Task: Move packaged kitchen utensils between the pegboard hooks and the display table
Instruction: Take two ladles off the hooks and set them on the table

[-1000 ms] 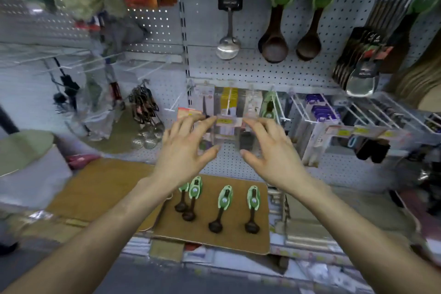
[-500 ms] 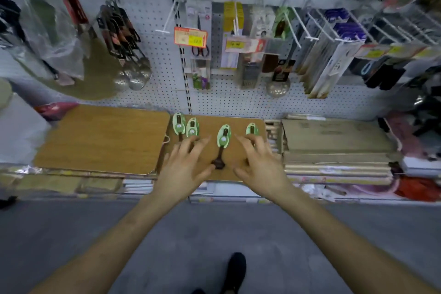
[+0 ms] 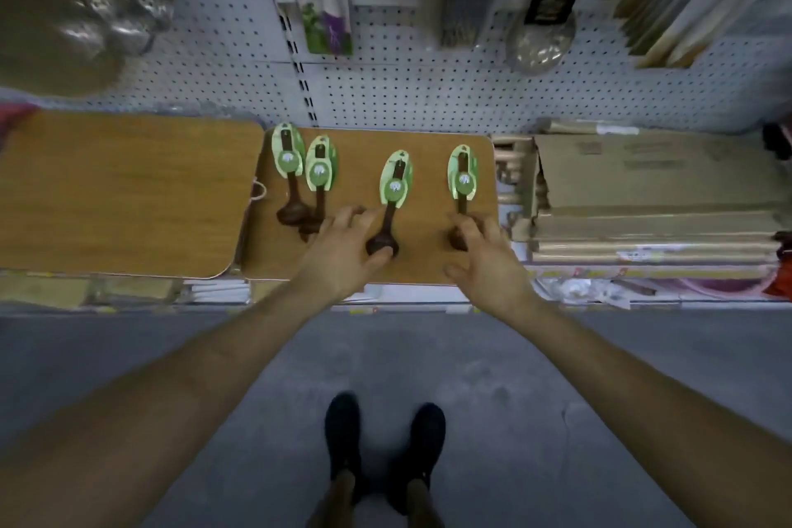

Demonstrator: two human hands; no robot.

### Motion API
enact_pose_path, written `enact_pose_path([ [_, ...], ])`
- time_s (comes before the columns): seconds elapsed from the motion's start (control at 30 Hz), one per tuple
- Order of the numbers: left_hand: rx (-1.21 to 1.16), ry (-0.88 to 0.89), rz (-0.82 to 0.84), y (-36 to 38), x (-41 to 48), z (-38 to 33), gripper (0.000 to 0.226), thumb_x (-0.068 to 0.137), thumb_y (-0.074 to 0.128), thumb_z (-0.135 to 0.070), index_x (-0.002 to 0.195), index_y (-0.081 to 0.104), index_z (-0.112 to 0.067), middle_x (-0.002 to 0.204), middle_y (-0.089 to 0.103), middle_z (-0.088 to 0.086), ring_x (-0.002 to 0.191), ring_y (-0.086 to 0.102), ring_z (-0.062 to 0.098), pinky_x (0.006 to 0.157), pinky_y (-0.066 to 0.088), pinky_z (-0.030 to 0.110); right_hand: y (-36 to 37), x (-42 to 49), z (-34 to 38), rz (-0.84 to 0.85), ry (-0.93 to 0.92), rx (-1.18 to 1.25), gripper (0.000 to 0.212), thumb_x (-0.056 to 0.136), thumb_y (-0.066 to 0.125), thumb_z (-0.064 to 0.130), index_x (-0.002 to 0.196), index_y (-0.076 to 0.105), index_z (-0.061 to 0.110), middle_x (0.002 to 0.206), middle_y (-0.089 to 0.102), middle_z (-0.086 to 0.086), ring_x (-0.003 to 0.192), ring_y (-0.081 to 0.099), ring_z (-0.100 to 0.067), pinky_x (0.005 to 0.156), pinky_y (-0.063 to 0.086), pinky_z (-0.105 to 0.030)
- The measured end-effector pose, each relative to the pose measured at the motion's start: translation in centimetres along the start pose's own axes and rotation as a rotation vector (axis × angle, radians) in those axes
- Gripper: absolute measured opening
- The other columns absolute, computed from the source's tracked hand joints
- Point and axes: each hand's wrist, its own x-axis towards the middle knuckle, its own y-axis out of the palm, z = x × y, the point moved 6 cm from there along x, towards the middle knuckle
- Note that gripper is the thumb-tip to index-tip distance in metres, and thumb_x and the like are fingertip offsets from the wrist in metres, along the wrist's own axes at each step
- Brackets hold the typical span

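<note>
Now we've dropped both hands from the pegboard (image 3: 428,99) to the table board (image 3: 428,201). Left hand (image 3: 343,246) fingers curl round the third spoon (image 3: 394,184) bowl; right hand (image 3: 486,259) fingertips cover the fourth spoon (image 3: 463,176) bowl, grip unclear. Pick-up likely next.

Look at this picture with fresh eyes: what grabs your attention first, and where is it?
Four dark wooden spoons on bright green cards lie in a row on the brown board in the middle. Both bare hands reach to them: the left hand touches the bowl of the third spoon, and the right hand covers that of the fourth spoon. Behind hangs a white pegboard of packaged utensils.
</note>
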Motion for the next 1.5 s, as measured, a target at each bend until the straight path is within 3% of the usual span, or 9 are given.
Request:
enact_pose_path([
  [0.37,0.166,0.068,0.037,10.1,17.8,7.3,0.059,0.103,0.055,-0.028,0.16,0.038,-0.026,0.157,0.039,0.009,0.139,0.043,0.041,0.112,0.044,0.052,9.2,15.5,-11.0,-0.101,0.296,0.041,0.06,0.101,0.067,0.028,0.155,0.043,0.019,0.145,0.045,-0.021,0.137,0.043,-0.047,0.112,0.044,-0.055],
  [0.5,0.056,-0.052,-0.036,12.0,22.9,8.6,0.055,0.104,0.058,-0.037,0.152,0.042,-0.017,0.151,0.04,0.015,0.139,0.043,0.042,0.112,0.04,0.052,10.0,20.3,-13.3,-0.202,0.301,0.013,0.056,0.102,0.067,0.028,0.147,0.043,0.005,0.146,0.043,-0.024,0.137,0.043,-0.047,0.112,0.043,-0.057],
  [0.67,0.056,-0.122,-0.071,13.9,25.7,8.9,0.076,0.093,0.07,-0.058,0.148,0.045,-0.012,0.147,0.039,0.013,0.138,0.037,0.038,0.115,0.038,0.051,10.4,22.9,-14.9,-0.297,0.419,0.013,0.065,0.098,0.071,0.044,0.142,0.048,0.002,0.146,0.045,-0.021,0.139,0.043,-0.045,0.11,0.044,-0.059],
  [0.9,-0.132,-0.128,-0.179,14.4,26.3,8.7,0.07,0.082,0.087,-0.039,0.132,0.05,-0.009,0.135,0.046,0.011,0.13,0.042,0.033,0.112,0.039,0.043,10.4,24.1,-15.0,-0.358,0.377,0.099,0.049,0.093,0.078,0.027,0.132,0.058,0.005,0.14,0.047,-0.017,0.134,0.045,-0.04,0.114,0.04,-0.052],
  [1.0,-0.312,-0.124,-0.194,14.3,26.0,8.7,0.059,0.083,0.089,-0.027,0.119,0.043,-0.015,0.123,0.054,0.005,0.114,0.055,0.026,0.09,0.05,0.037,10.3,24.3,-14.7,-0.376,0.358,0.165,0.051,0.093,0.078,0.022,0.135,0.055,0.005,0.141,0.048,-0.018,0.135,0.045,-0.04,0.115,0.041,-0.049],
  [1.07,-0.397,-0.122,-0.207,14.3,25.8,8.6,0.056,0.087,0.086,-0.021,0.116,0.038,-0.02,0.109,0.059,-0.001,0.098,0.06,0.019,0.068,0.044,0.024,10.0,24.4,-14.6,-0.38,0.382,0.203,0.063,0.095,0.079,0.029,0.145,0.047,0.006,0.147,0.045,-0.017,0.139,0.042,-0.038,0.117,0.04,-0.051],
  [1.13,-0.482,-0.105,-0.207,14.2,25.6,8.5,0.055,0.091,0.082,-0.015,0.122,0.037,-0.021,0.102,0.06,-0.008,0.093,0.061,0.014,0.063,0.041,0.015,9.8,24.8,-14.7,-0.365,0.408,0.188,0.068,0.096,0.079,0.034,0.149,0.045,0.007,0.15,0.044,-0.017,0.141,0.041,-0.038,0.117,0.039,-0.05],
  [1.33,-0.605,0.045,-0.136,14.2,25.1,8.6,0.072,0.092,0.077,-0.003,0.144,0.043,-0.041,0.14,0.062,-0.003,0.124,0.063,0.017,0.107,0.054,0.037,9.8,25.7,-15.1,-0.347,0.505,0.276,0.067,0.083,0.091,0.032,0.136,0.058,0.009,0.142,0.047,-0.014,0.132,0.048,-0.037,0.11,0.049,-0.052],
  [1.5,-0.793,0.046,-0.09,14.4,24.8,8.8,0.069,0.09,0.072,0.011,0.139,0.056,-0.036,0.135,0.066,-0.008,0.12,0.066,0.006,0.105,0.056,0.029,9.2,25.3,-14.1,-0.368,0.374,0.387,0.07,0.087,0.084,0.007,0.142,0.041,0.011,0.145,0.041,-0.011,0.11,0.056,-0.025,0.089,0.054,-0.037],
])
